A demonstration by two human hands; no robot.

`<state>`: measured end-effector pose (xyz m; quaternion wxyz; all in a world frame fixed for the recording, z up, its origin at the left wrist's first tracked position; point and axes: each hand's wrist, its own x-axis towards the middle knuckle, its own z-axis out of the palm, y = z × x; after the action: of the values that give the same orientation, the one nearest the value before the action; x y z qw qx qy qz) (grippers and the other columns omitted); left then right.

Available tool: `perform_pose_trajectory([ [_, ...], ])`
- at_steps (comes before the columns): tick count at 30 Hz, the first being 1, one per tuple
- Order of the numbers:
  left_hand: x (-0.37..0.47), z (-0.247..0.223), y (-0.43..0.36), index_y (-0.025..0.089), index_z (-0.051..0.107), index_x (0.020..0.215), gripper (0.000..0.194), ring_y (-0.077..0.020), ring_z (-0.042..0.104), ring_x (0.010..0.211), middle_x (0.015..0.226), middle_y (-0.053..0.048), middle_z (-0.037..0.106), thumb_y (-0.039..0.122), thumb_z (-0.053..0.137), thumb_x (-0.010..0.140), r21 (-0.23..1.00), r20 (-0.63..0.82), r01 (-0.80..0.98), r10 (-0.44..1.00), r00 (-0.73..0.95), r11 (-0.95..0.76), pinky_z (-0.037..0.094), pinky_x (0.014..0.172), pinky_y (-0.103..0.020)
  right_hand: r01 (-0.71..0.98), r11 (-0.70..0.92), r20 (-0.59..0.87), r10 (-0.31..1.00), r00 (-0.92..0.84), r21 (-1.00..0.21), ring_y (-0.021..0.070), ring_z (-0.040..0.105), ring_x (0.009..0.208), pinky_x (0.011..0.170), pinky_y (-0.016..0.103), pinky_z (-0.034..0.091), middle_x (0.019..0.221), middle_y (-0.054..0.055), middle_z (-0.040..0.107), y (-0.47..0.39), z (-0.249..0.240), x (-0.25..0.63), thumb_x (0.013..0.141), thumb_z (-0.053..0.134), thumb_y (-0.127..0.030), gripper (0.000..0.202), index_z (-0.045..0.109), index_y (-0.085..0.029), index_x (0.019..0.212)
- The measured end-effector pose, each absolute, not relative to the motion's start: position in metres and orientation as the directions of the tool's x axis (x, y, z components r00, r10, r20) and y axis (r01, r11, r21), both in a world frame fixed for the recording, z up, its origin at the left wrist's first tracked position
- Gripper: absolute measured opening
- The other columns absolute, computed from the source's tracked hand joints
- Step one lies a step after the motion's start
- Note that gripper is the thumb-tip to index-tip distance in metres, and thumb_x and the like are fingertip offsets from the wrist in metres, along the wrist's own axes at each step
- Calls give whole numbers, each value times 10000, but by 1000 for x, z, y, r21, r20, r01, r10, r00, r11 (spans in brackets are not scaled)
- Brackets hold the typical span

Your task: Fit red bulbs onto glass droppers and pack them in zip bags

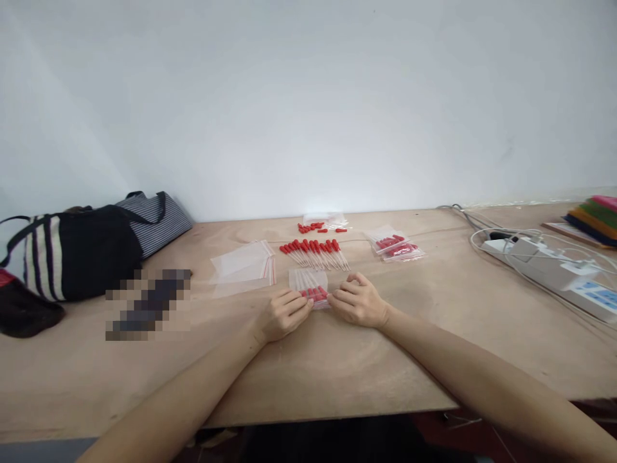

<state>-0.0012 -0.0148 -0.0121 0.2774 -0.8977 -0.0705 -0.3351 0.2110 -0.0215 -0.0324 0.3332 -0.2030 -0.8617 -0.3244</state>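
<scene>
A small clear zip bag (308,284) filled with red-capped droppers lies flat on the wooden table (337,360). My left hand (284,313) pinches its near left edge and my right hand (359,299) pinches its near right edge. Just beyond the bag lies a row of loose red-capped droppers (314,252). Farther back are a few loose red caps (321,227). To the left sits a stack of empty clear zip bags (245,262). To the right lie two filled bags (395,245).
Striped and black bags (81,247) rest at the left against the wall. A blurred dark object (149,303) lies on the table's left. A white power strip with cables (554,270) and coloured sheets (595,218) occupy the right.
</scene>
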Motion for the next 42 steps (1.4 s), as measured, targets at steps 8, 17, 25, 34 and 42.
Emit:
perform_pose_trajectory([
  [8, -1, -11, -15, 110, 549, 800, 72, -116, 542, 570, 624, -8, 612, 59, 514, 763, -471, 639, 302, -85, 764, -829, 447, 522, -256, 524, 741, 708, 94, -700, 420, 88, 432, 599, 667, 282, 291, 585, -19, 532, -23, -31, 206, 806, 416, -93, 181, 552, -149, 701],
  [17, -4, -15, -13, 100, 552, 844, 102, -140, 556, 622, 668, -33, 621, 58, 503, 765, -444, 653, 304, -72, 754, -843, 463, 565, -284, 621, 711, 787, 154, -597, 331, 88, 426, 578, 635, 292, 268, 586, -28, 550, -27, -29, 196, 786, 468, -130, 106, 563, -159, 752],
  [25, -9, -21, -9, 138, 554, 863, 119, -128, 563, 636, 702, -17, 626, 90, 553, 754, -378, 679, 354, 3, 734, -855, 459, 568, -269, 612, 711, 776, 150, -613, 346, 81, 433, 577, 630, 282, 266, 580, -23, 537, -27, -31, 194, 783, 419, -72, 167, 552, -151, 720],
  [34, -6, -20, -10, 129, 544, 887, 130, -132, 574, 646, 695, -28, 623, 68, 483, 790, -390, 699, 339, -35, 715, -856, 476, 583, -278, 666, 685, 798, 207, -567, 295, 102, 437, 630, 627, 299, 250, 601, -18, 560, -27, -29, 189, 795, 479, -191, 113, 563, -178, 721],
  [42, -12, -15, -12, 134, 543, 895, 127, -124, 567, 641, 707, -27, 625, 85, 516, 781, -399, 685, 364, -10, 728, -842, 478, 591, -270, 620, 716, 760, 195, -620, 321, 91, 425, 610, 647, 298, 257, 584, -23, 535, -25, -32, 189, 800, 418, -110, 177, 552, -164, 697],
])
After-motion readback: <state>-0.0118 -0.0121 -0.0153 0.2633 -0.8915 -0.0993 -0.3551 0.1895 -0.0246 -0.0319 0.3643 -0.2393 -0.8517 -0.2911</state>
